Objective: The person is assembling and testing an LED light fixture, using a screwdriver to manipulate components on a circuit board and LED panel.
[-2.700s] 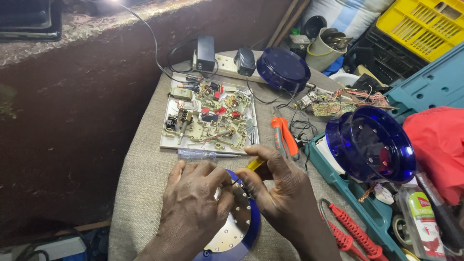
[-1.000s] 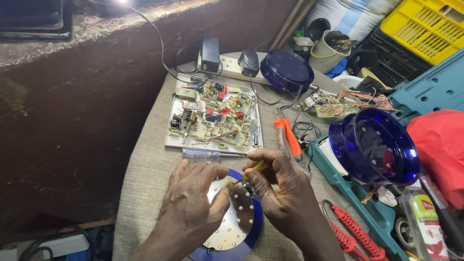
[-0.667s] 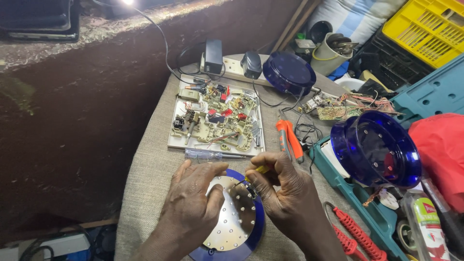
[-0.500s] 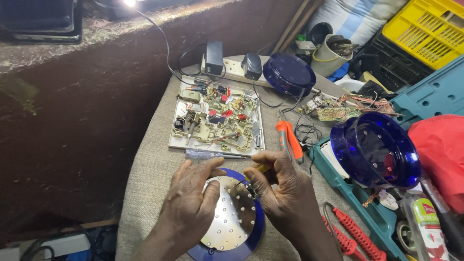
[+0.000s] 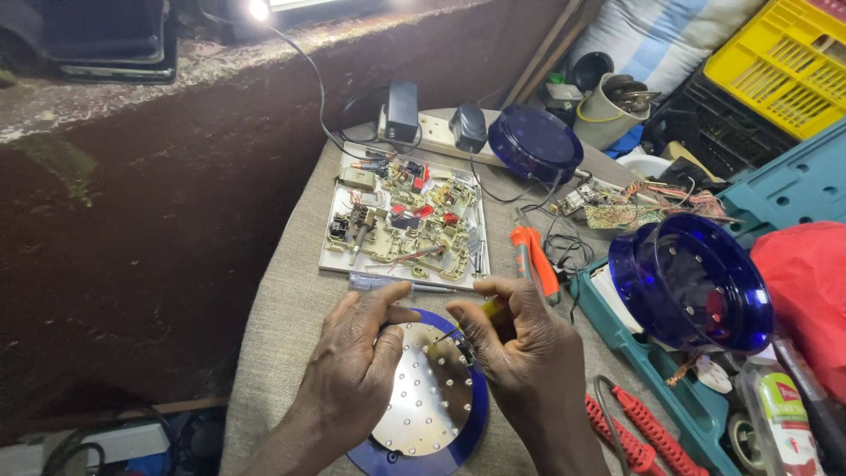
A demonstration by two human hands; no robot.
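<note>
Your 2 hands rest on the disc [image 5: 423,397] at the near edge of the table [image 5: 282,300], left hand [image 5: 352,370] on its left rim, right hand [image 5: 520,344] on its right. Just behind them lies a screwdriver [image 5: 397,284], and behind that the circuit tray [image 5: 405,216]. A soldering iron [image 5: 533,256] lies right of the tray. The power strip [image 5: 432,128] sits at the far edge, a round cover [image 5: 533,141] beside it. The dome [image 5: 692,282] sits to your right, above the toolbox [image 5: 652,370].
</note>
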